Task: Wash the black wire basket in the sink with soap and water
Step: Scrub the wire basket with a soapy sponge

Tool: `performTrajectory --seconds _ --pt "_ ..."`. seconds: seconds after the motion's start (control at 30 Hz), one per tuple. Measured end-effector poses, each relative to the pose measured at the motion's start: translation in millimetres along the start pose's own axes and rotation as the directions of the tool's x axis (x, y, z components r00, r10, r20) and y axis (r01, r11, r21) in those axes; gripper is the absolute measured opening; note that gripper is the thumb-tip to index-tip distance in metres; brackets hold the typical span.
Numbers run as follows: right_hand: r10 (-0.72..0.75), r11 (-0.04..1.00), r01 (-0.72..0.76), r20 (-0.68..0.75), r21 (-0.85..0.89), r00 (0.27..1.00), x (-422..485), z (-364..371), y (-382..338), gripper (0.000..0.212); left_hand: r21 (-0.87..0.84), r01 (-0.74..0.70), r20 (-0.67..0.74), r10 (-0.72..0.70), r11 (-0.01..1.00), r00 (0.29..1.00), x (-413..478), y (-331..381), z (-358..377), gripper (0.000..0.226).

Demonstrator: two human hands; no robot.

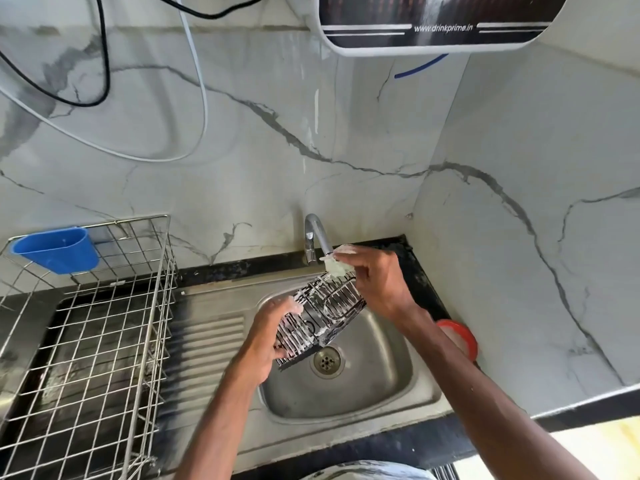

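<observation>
**Item:** black wire basket (320, 317).

**Location:** held tilted in the air over the bowl of the sink (346, 407), above the drain. Its upper end sits just under the spout of the tap (313, 237).

**Condition:** wires streaked with white foam along most of their visible length.

**Left hand** (270, 341): grips the basket's lower end, fingers (289, 306) curled round the wires and sudsy.

**Right hand** (377, 280): closed on a pale, lathered scrub pad (337, 268), which is pressed against the basket's upper rim.

**Progress, as judged:**
- Soaping looks well advanced, since lather reaches both ends.
- Scrubbing appears to be at the top edge.
- No stream from the tap can be made out (blur leaves this uncertain), so the rinse looks not yet done.
- Remaining: finish the scrub, rinse off the foam, set the basket to drain.

**Surroundings:**
- A steel dish rack (104, 323) stands on the dark tabletop (225, 270) left of the sink.
- A blue cup (55, 251) hangs on the rack's rear edge.
- A red-rimmed dish (464, 337) sits right of the sink, partly behind the right forearm.
</observation>
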State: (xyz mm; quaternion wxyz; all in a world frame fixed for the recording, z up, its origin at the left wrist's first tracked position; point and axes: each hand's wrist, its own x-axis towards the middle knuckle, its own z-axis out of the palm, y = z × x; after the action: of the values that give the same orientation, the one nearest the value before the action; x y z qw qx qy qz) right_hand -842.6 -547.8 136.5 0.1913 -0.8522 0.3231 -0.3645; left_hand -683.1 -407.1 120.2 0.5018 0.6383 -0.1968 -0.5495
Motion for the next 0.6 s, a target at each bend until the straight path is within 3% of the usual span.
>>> performTrajectory --seconds 0.13,0.3,0.43,0.6 --pt "0.055 0.998 -0.055 -0.053 0.001 0.997 6.3 -5.2 11.1 0.049 -0.020 0.016 -0.014 -0.016 1.000 1.000 2.5 -3.1 -8.2 0.076" --pt "0.092 0.995 -0.092 -0.002 -0.029 0.996 0.1 -4.9 14.3 0.043 -0.114 0.043 -0.060 -0.051 0.993 0.997 12.4 -8.0 -20.1 0.059" --pt "0.048 0.997 -0.049 -0.012 -0.056 0.999 -1.7 -1.3 4.7 0.046 -0.065 0.042 -0.077 -0.047 0.997 0.996 15.2 -4.7 -19.6 0.069" --pt "0.018 0.997 -0.016 0.019 -0.071 1.000 -7.2 -7.4 4.2 0.048 -0.102 0.031 -0.127 -0.044 0.994 0.991 27.1 -6.5 -25.9 0.045"
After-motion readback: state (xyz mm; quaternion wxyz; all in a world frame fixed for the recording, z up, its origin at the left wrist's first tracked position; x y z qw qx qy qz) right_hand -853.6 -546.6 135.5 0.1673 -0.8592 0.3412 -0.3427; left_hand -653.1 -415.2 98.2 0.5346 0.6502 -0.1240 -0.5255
